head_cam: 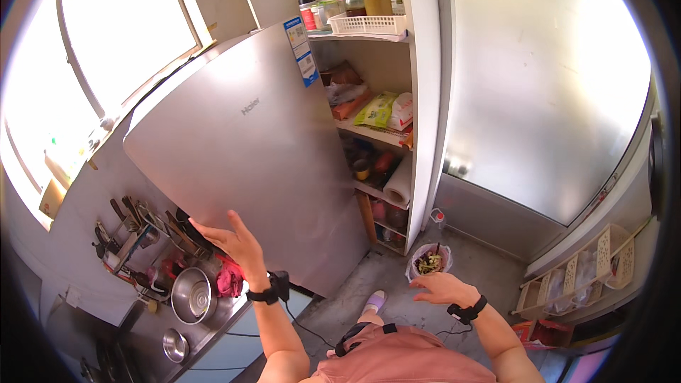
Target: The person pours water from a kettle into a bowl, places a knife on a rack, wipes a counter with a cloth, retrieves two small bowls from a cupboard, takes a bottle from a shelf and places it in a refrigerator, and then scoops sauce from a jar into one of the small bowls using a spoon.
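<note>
My left hand [234,242] is raised with fingers spread, in front of the lower edge of a grey Haier refrigerator door [239,170]; whether it touches the door I cannot tell. Nothing is held in it. My right hand [444,288] hangs over the floor, fingers apart and empty, just below a lined waste bin [429,260] holding food scraps. Both wrists wear black bands with devices and cables. Left of my left hand, a large steel basin [194,295] and a pink cloth [230,281] lie at the sink counter.
Open shelves [372,127] with jars and packets stand right of the refrigerator. A frosted glass door [532,90] is beyond. A beige basket rack [577,274] stands at the right. A small steel bowl [175,345] and a utensil rack [130,244] are at the left.
</note>
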Tool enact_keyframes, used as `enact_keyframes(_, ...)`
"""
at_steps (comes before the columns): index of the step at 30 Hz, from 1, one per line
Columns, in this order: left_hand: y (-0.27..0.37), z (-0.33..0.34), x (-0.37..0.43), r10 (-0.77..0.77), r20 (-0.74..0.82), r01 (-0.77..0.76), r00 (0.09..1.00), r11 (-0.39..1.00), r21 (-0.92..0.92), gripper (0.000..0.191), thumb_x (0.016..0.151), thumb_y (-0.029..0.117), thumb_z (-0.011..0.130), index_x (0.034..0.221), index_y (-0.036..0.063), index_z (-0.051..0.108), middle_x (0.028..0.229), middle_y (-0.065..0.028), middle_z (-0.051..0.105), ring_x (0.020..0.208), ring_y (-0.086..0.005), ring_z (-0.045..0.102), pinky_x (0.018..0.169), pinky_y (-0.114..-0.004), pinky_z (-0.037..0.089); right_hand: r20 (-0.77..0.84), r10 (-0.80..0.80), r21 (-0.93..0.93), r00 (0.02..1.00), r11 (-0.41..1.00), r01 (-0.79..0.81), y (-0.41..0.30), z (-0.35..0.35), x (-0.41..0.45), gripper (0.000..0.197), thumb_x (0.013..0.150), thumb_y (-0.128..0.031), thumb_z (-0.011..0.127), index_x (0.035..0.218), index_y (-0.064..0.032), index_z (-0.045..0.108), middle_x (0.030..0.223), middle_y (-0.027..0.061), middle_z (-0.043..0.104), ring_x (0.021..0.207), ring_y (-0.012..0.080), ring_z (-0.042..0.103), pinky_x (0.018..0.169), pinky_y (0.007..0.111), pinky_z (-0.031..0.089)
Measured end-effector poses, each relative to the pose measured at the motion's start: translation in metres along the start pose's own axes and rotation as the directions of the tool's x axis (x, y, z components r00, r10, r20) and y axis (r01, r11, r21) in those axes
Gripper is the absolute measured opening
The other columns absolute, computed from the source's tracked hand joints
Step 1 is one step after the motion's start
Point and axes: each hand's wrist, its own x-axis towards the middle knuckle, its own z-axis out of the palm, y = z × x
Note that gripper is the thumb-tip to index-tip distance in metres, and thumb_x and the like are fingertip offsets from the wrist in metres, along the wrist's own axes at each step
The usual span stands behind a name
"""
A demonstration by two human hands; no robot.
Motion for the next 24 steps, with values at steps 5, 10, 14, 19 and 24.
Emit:
enact_keyframes(5,-0.061,0.037,0.033,-0.150,-0.033,0.153,0.988,0.982,0.112,0.098,0.103,0.055,0.051,0.158,-0.0087,0.000,0.164,-0.0334,0.008,0.153,-0.0458,0.012,0.124,-0.054,0.017,0.061,0.056,-0.036,0.997,0.998,-0.054,0.026,0.017,-0.001,0.048,0.094,-0.043,0.066,0.127,-0.0087,0.062,0.113,0.0174,0.071,0.107,0.0387,0.067,0.088,0.048,0.053)
enact_keyframes(10,-0.087,0.060,0.044,-0.052,-0.176,0.103,0.983,0.949,0.299,0.104,0.101,0.063,0.047,0.158,-0.0089,-0.001,0.163,-0.0358,0.008,0.152,-0.0479,0.012,0.124,-0.054,0.017,0.160,0.139,-0.022,0.977,0.990,-0.137,0.035,0.013,0.019,0.049,0.094,-0.043,0.067,0.128,-0.0095,0.062,0.113,0.0181,0.071,0.106,0.0388,0.067,0.090,0.047,0.052)
enact_keyframes(14,-0.063,0.060,0.036,0.087,-0.203,0.008,0.975,0.905,0.425,0.100,0.102,0.054,0.053,0.158,-0.0096,-0.001,0.163,-0.0367,0.009,0.153,-0.0473,0.014,0.123,-0.056,0.016,0.182,0.190,-0.060,0.965,0.981,-0.183,0.029,-0.005,0.042,0.048,0.094,-0.043,0.066,0.128,-0.0087,0.062,0.109,0.0187,0.072,0.104,0.0389,0.067,0.089,0.046,0.052)
enact_keyframes(19,0.037,0.074,0.033,0.408,-0.275,-0.348,0.870,0.905,0.244,0.092,0.098,0.031,0.067,0.157,-0.0050,0.007,0.159,-0.0356,0.016,0.150,-0.0456,0.021,0.121,-0.056,0.020,0.152,0.122,-0.059,0.981,0.992,-0.114,0.042,-0.007,0.074,0.049,0.094,-0.044,0.064,0.127,-0.0082,0.061,0.105,0.0225,0.072,0.100,0.0423,0.068,0.087,0.051,0.053)
enact_keyframes(24,0.068,0.139,0.015,0.533,-0.214,-0.552,0.819,0.833,-0.038,0.074,0.095,0.013,0.065,0.150,0.0011,0.018,0.156,-0.0305,0.024,0.144,-0.0441,0.031,0.118,-0.056,0.025,0.059,0.125,-0.019,0.990,0.992,-0.124,0.054,-0.019,0.082,0.047,0.095,-0.044,0.064,0.125,-0.0078,0.063,0.103,0.0229,0.072,0.100,0.0422,0.068,0.086,0.050,0.052)
